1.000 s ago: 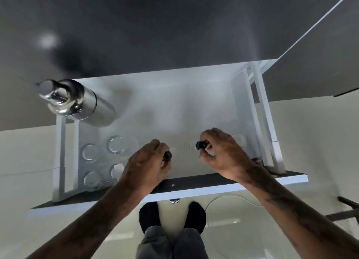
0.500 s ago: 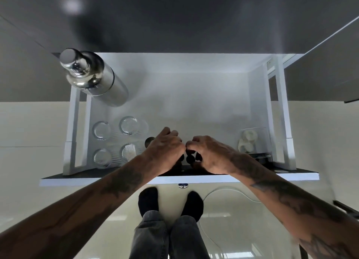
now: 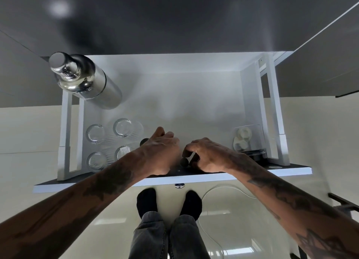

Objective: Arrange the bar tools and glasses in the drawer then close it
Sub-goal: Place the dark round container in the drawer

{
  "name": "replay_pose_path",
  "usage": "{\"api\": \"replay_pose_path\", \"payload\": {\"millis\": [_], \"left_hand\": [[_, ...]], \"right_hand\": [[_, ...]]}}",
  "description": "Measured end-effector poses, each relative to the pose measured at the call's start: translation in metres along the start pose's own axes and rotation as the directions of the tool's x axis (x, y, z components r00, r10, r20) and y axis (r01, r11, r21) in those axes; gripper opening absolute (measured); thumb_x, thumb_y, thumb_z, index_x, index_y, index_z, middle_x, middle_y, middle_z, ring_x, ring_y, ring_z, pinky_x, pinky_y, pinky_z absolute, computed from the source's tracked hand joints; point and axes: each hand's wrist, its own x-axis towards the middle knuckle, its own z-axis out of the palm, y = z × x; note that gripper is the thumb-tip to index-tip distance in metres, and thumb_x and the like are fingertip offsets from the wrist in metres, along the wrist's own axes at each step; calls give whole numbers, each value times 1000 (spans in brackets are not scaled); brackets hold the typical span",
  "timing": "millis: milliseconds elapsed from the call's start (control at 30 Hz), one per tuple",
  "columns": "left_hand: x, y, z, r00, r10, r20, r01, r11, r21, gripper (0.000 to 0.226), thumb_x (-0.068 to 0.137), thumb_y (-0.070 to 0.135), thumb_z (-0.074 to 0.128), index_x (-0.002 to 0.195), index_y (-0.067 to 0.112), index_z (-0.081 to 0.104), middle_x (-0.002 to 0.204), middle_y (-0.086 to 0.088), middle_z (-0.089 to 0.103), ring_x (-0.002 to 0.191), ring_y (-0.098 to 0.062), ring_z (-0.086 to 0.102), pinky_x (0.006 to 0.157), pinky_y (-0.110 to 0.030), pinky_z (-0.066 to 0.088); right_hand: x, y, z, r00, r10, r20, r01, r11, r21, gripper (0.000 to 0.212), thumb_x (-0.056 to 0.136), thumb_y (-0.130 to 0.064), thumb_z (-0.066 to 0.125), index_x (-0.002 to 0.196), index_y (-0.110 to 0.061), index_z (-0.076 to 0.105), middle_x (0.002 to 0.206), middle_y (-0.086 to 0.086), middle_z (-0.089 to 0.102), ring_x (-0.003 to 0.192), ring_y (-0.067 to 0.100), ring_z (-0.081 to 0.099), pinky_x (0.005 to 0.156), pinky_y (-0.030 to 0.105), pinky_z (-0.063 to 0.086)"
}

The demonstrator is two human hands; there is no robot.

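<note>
While the left hand curls over something hidden, the right hand pinches a small black stopper low at centre, inside the open drawer. Best set it down upright against the front wall, clear of the glasses at left.

A single head-worn wide-angle view looks steeply down from above into the open white rectangular drawer; its front edge runs across the middle of the frame; the dark matte worktop fills the top; the glossy cream floor lies below; everything within arm's reach, edges bowed.
</note>
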Motion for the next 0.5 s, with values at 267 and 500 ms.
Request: {"api": "replay_pose_path", "payload": {"millis": [267,500], "left_hand": [[-4,22,-46,960,-208,-189,84,853,-515,31,82,27,58,111,28,67,108,6,60,107,-14,54,88,-26,44],[63,109,-39,948,-320,-10,270,817,-509,16,86,28,55,79,14,58,100,-13,67,104,-30,53,92,-40,32]], "right_hand": [[-87,47,-59,868,65,-492,-151,979,-139,29,84,-6,58,110,-18,65,113,2,58,88,23,61,78,32,51],[-109,82,-71,980,195,-33,-183,829,-529,76,89,-17,61,150,-37,21,158,0,-7,107,15,54,61,11,37]]}}
